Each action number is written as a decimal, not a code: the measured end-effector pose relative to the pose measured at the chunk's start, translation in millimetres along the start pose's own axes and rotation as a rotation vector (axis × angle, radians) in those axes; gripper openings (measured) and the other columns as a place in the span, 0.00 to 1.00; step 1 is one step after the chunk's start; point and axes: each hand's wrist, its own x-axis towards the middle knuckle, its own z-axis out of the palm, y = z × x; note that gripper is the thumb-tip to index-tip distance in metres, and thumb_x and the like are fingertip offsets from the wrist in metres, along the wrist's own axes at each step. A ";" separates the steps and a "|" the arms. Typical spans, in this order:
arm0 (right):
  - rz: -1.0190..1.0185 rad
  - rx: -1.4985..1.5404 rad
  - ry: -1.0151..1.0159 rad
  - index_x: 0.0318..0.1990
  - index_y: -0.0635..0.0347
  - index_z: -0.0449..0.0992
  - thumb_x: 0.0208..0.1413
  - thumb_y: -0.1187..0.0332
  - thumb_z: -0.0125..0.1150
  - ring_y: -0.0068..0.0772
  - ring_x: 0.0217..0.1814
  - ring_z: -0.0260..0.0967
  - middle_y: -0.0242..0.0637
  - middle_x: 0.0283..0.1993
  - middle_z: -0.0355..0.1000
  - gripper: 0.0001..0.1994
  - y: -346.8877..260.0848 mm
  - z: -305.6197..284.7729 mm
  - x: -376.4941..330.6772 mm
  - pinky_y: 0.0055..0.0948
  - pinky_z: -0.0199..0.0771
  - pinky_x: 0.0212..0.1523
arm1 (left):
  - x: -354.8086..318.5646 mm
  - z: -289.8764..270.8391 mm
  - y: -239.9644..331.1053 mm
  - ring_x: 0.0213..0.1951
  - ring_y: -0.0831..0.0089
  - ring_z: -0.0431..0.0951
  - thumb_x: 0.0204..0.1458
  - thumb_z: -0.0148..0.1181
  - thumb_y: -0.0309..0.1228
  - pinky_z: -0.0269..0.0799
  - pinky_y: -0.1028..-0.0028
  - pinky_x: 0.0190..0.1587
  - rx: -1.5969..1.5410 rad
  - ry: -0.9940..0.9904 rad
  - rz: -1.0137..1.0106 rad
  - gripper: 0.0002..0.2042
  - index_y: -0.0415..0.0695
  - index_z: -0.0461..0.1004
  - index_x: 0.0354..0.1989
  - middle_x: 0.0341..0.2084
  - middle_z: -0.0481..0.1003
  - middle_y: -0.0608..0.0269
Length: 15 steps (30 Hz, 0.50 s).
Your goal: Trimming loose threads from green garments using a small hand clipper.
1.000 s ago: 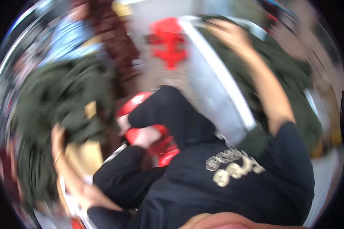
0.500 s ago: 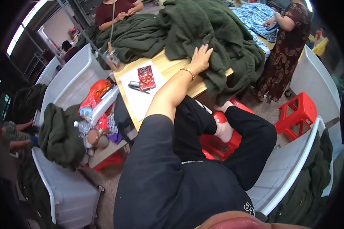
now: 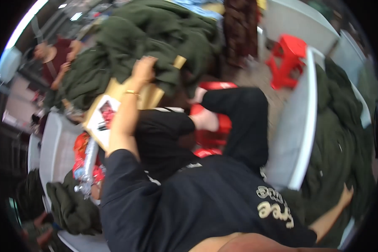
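Note:
My left hand (image 3: 144, 70), with a gold bracelet at the wrist, rests on the dark green knit fabric (image 3: 130, 29) heaped over the wooden table (image 3: 155, 97). Motion smears its fingers, so their grip is unclear. Far to the lower right, my right arm reaches into a pale bin (image 3: 303, 138). There my right hand (image 3: 346, 196) lies against dark green knit pieces (image 3: 336, 151), its visible fingers apart. A red patterned phone (image 3: 107, 113) lies on white paper (image 3: 97, 121) beside my left forearm.
A red plastic stool (image 3: 287, 61) stands beyond the right bin. Another red stool (image 3: 214, 136) is under my bare foot. To the left are a pale bin (image 3: 59, 143), red bags (image 3: 80, 155) and a green garment (image 3: 73, 210). A person in maroon (image 3: 59, 52) sits across the table.
The view has swung to the right and blurred. My right hand, unseen before, now shows in the right bin. My left hand stays on the fabric heap, where it lay flat before.

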 end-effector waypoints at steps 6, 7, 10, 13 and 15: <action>0.090 0.132 -0.035 0.44 0.69 0.78 0.51 0.57 0.64 0.39 0.50 0.75 0.46 0.45 0.77 0.22 -49.1 -14.4 -35.3 0.31 0.68 0.53 | 6.9 9.4 -18.4 0.57 0.55 0.68 0.42 0.54 0.17 0.63 0.63 0.60 -0.173 -0.001 0.015 0.25 0.43 0.69 0.54 0.53 0.70 0.51; 0.100 0.318 0.055 0.41 0.72 0.79 0.49 0.58 0.68 0.31 0.37 0.74 0.41 0.38 0.79 0.21 -42.7 -13.4 -35.2 0.28 0.71 0.41 | 8.5 16.8 -14.2 0.57 0.54 0.68 0.43 0.55 0.18 0.64 0.62 0.59 -0.201 0.019 0.026 0.24 0.43 0.70 0.54 0.53 0.71 0.50; 0.533 0.726 -0.128 0.43 0.62 0.80 0.47 0.53 0.70 0.13 0.16 0.49 0.26 0.31 0.73 0.22 -119.2 -31.5 -62.7 0.17 0.46 0.17 | -8.6 25.0 -36.2 0.62 0.55 0.62 0.50 0.53 0.19 0.58 0.63 0.63 -0.209 -0.099 -0.021 0.25 0.44 0.65 0.59 0.58 0.66 0.51; 0.431 0.605 -0.285 0.45 0.55 0.80 0.47 0.41 0.65 0.13 0.15 0.46 0.17 0.17 0.57 0.27 -118.6 -55.0 -83.8 0.18 0.42 0.16 | -1.2 53.8 -24.9 0.64 0.54 0.59 0.52 0.51 0.19 0.55 0.63 0.64 -0.306 -0.127 0.092 0.25 0.46 0.64 0.61 0.59 0.65 0.52; 0.362 0.389 -0.421 0.41 0.53 0.81 0.44 0.42 0.67 0.13 0.15 0.46 0.17 0.17 0.57 0.25 -132.1 -55.9 -86.1 0.20 0.43 0.18 | -2.2 61.2 -26.5 0.64 0.54 0.60 0.51 0.52 0.18 0.56 0.62 0.64 -0.315 -0.138 0.080 0.26 0.46 0.64 0.61 0.59 0.66 0.52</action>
